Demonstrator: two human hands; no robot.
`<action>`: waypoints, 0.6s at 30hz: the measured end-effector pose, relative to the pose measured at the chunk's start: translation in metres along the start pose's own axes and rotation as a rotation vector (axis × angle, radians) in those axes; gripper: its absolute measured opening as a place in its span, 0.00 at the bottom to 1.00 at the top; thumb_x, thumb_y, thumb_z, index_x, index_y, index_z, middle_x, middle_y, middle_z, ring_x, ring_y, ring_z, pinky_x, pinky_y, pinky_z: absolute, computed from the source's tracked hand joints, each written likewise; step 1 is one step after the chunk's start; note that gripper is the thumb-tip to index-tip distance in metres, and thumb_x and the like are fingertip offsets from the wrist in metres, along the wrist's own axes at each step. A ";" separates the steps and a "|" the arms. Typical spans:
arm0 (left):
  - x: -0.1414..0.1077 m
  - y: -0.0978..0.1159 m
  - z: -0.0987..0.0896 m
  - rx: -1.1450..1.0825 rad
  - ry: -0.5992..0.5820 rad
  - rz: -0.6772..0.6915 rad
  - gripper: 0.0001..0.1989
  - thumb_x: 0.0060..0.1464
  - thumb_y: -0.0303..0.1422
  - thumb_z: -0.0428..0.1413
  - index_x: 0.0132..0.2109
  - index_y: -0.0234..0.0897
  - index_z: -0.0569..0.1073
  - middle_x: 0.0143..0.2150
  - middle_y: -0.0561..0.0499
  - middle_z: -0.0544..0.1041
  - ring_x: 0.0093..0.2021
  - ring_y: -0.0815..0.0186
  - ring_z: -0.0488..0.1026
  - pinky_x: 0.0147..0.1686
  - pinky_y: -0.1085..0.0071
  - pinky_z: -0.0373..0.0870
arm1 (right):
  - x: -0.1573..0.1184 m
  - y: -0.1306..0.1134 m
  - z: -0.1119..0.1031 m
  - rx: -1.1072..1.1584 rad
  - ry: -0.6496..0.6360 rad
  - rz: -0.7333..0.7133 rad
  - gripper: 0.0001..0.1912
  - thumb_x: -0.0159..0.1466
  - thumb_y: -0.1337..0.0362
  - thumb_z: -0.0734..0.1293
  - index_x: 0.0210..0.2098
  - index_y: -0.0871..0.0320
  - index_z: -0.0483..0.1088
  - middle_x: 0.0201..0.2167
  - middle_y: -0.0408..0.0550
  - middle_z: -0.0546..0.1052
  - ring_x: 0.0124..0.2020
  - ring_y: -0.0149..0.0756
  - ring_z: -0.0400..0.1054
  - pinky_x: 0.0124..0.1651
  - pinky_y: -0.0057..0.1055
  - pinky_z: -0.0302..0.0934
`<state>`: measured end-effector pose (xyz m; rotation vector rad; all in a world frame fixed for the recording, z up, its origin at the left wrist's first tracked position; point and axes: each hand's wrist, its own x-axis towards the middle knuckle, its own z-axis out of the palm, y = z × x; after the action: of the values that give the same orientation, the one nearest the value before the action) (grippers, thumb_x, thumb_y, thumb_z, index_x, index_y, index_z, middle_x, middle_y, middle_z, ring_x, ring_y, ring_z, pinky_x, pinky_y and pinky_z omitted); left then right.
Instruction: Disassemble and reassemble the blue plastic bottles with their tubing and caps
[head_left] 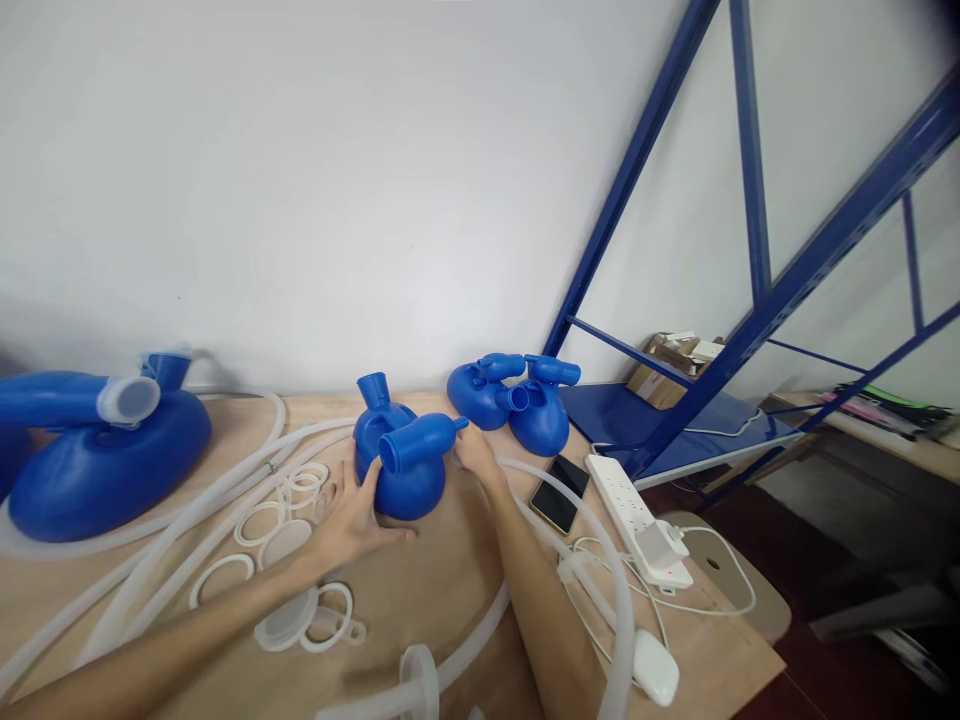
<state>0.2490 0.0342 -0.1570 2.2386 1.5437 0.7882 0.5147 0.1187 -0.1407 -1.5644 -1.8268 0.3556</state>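
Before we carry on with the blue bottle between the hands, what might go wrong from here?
The blue bottle has a rounded body, so it might rock or turn if the left hand slips from its side while the right hand is at the narrow nozzle tip.

The left forearm passes among loose white rings and could sweep some aside.

The pale hose near the right forearm crosses the phone; a snag might drag it.

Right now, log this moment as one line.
left hand: spread against bulbous blue plastic bottle; right hand: at its narrow spout tip, grip unclear; bottle: on brown table; near left wrist: whitish round plastic disc
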 end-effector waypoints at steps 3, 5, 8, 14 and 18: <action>0.000 0.008 0.010 -0.110 0.058 -0.077 0.61 0.37 0.46 0.74 0.73 0.39 0.52 0.79 0.26 0.35 0.76 0.24 0.47 0.68 0.31 0.58 | -0.002 0.000 0.005 0.075 -0.045 -0.022 0.10 0.72 0.59 0.63 0.42 0.52 0.78 0.39 0.47 0.82 0.46 0.45 0.75 0.48 0.35 0.68; 0.001 0.011 0.013 -0.176 0.117 -0.032 0.55 0.40 0.41 0.73 0.71 0.42 0.55 0.80 0.30 0.32 0.77 0.29 0.49 0.68 0.37 0.62 | 0.000 -0.001 0.004 0.109 -0.080 -0.043 0.10 0.74 0.58 0.65 0.43 0.54 0.77 0.41 0.48 0.82 0.44 0.41 0.75 0.48 0.37 0.70; 0.002 0.012 0.010 -0.176 0.176 0.065 0.47 0.40 0.34 0.73 0.66 0.43 0.63 0.81 0.36 0.29 0.77 0.31 0.49 0.69 0.39 0.62 | 0.002 -0.003 0.001 0.154 -0.118 -0.083 0.13 0.74 0.55 0.68 0.51 0.57 0.75 0.51 0.51 0.79 0.47 0.39 0.76 0.52 0.42 0.73; 0.016 0.018 -0.027 -0.181 0.276 0.222 0.39 0.47 0.40 0.72 0.64 0.44 0.67 0.81 0.41 0.33 0.78 0.36 0.47 0.72 0.43 0.60 | -0.001 -0.003 -0.009 0.226 -0.115 -0.085 0.14 0.74 0.62 0.61 0.47 0.54 0.79 0.48 0.49 0.83 0.51 0.47 0.76 0.58 0.43 0.69; 0.064 0.028 -0.052 -0.290 0.203 0.206 0.52 0.37 0.47 0.75 0.67 0.41 0.64 0.79 0.37 0.37 0.77 0.36 0.50 0.70 0.45 0.65 | -0.004 -0.006 -0.014 0.245 -0.191 -0.085 0.09 0.63 0.65 0.70 0.42 0.52 0.81 0.44 0.46 0.85 0.46 0.47 0.78 0.53 0.40 0.71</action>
<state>0.2569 0.0806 -0.0836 2.1744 1.1958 1.2468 0.5195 0.1104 -0.1283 -1.3177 -1.9052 0.6817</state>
